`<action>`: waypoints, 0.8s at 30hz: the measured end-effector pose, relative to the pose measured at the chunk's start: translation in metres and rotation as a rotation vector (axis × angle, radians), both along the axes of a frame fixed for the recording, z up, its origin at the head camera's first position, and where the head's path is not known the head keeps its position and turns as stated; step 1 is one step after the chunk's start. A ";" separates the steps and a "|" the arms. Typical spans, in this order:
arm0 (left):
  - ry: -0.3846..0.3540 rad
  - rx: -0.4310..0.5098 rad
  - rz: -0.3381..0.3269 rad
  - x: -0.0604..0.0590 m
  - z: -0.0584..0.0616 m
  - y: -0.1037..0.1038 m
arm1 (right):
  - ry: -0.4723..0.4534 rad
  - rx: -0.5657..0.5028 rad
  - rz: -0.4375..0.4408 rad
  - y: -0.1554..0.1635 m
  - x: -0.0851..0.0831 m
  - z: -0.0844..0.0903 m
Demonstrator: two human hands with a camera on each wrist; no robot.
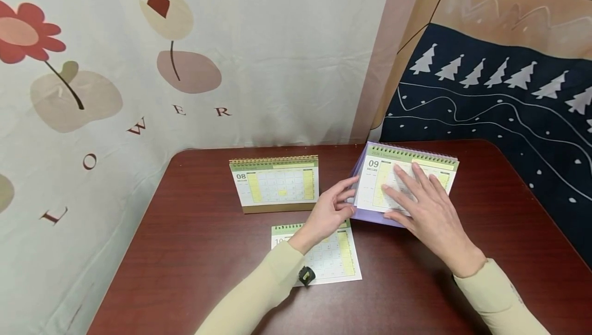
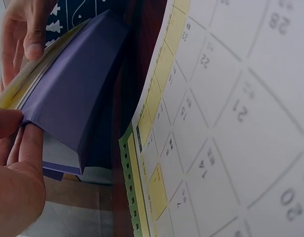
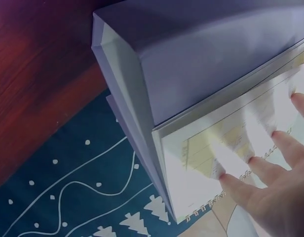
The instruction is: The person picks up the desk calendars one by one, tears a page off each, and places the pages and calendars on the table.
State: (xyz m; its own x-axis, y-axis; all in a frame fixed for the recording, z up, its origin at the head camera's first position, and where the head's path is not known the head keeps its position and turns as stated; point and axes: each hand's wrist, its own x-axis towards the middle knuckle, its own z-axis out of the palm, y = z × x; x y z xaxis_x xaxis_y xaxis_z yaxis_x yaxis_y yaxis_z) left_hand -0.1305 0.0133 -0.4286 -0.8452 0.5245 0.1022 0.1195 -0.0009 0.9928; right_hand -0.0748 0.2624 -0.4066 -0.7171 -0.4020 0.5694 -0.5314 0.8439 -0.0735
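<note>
At frame right, I see the left hand (image 1: 329, 212) pinching a purple-backed, rectangular paper calendar (image 1: 380, 178) under the splayed right hand (image 1: 427, 214), whose uneven pressure might buckle it.

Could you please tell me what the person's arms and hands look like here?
The left sleeve and right sleeve are long and pale yellow-green, the right with faint darker marks. The left grip and right grip are bare, ungloved hands. A small black object shows at the left sleeve's edge, perhaps worn.
</note>
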 end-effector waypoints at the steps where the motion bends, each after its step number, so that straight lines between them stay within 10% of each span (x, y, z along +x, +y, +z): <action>1: -0.002 0.000 0.000 0.000 0.000 0.000 | 0.000 0.002 0.005 0.001 0.000 0.000; 24: -0.042 0.019 -0.013 -0.001 0.001 -0.002 | 0.078 -0.041 0.156 0.002 0.005 -0.001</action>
